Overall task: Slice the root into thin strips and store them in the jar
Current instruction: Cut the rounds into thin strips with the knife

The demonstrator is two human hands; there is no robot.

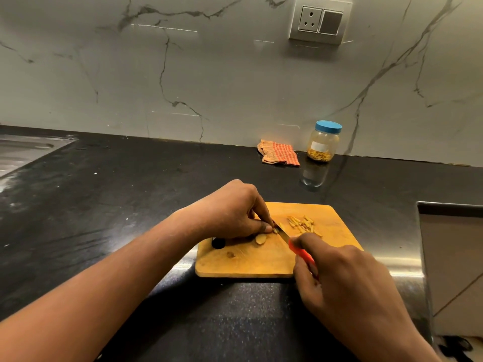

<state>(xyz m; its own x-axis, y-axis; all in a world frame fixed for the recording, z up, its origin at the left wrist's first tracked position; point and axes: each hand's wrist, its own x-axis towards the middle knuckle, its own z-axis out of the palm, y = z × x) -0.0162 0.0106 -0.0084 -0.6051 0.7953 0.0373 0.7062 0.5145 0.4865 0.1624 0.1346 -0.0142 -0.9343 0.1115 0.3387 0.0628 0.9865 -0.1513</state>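
One black countertop is recorded, with a wooden cutting board laid on it. The left hand is set over the board from nine o'clock, and its thumb and fingertips are pinched on a small root piece near the board's centre. The right hand is placed at the board's five o'clock corner and is clamped round the red handle of a knife. The blade is angled toward eleven o'clock and set against the root piece. A blue-lidded jar is stood at one o'clock of the board, well apart, lid on, with some strips seen at its bottom. A heap of cut strips is noted at two o'clock on the board. One flat slice is noted just beside the thumb, at seven o'clock of the root piece.

The root piece is judged light, firm and possibly slick on its cut faces. It is best held at the end away from the blade, fingertips tucked back. The strips are judged very light and easily scattered, so they are best gathered in a loose pinch.
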